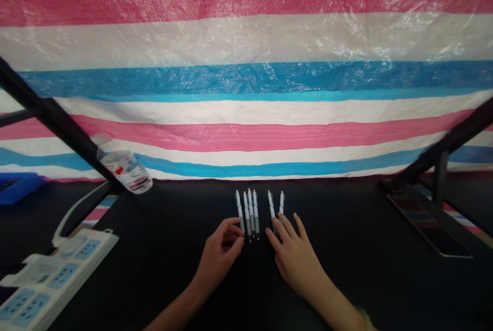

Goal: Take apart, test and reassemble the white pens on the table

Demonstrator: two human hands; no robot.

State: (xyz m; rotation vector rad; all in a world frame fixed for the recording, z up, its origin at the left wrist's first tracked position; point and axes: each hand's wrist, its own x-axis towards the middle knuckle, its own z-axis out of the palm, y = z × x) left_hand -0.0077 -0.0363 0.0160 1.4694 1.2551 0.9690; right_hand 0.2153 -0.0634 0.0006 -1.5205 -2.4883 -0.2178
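Several white click pens (251, 210) stand side by side in a close row on the black table, clips away from me and tips toward me. A little to their right lie two more pens, a left one (271, 203) and a right one (282, 202), apart from the row. My left hand (220, 250) is beside the row's leftmost pen (239, 209), fingers curved with a gap between thumb and index; the index fingertip meets or nearly meets that pen. My right hand (295, 254) rests with fingers spread over the lower ends of the two right pens, partly hiding them.
On the left lie a white power strip (77, 269) with a plugged-in adapter and a blue tray (19, 187). A clear plastic bottle (133, 172) leans by the left black frame bar. At right is a phone (427, 226). A striped sheet (246, 136) hangs behind the table.
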